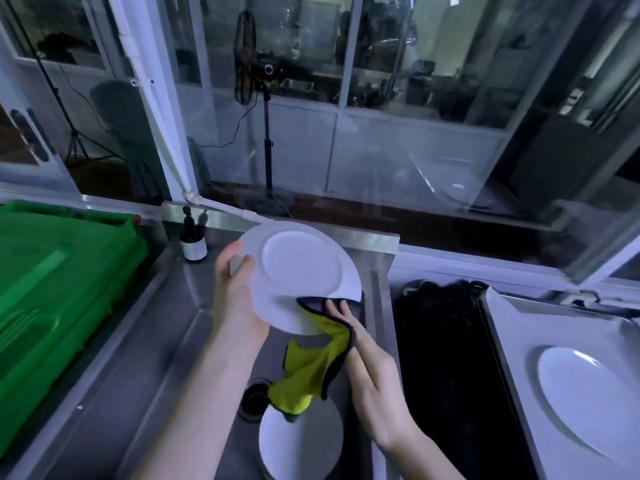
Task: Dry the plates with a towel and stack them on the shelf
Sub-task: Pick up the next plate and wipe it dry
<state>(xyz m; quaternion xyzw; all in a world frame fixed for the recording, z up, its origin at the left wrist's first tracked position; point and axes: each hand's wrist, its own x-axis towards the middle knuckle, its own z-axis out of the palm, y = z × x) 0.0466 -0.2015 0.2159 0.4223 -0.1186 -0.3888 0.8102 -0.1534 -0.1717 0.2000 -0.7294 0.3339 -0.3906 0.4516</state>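
Note:
My left hand [235, 289] grips the left rim of a white plate [298, 268], tilted toward me above the steel sink [156, 341]. My right hand [367, 362] presses a yellow towel with dark edging [317, 368] against the plate's lower right rim, fingers fairly straight, the towel's loose end hanging down. Below the towel, another white plate [301, 441] stands in the sink beside the drain. A third white plate [588, 400] lies flat on the white shelf surface [512, 327] at the right.
A green plastic crate [52, 289] sits left of the sink. A dark bottle with a white label [193, 240] stands at the sink's back corner. A black gap [446, 358] separates sink and white surface. Glass partitions rise behind the counter.

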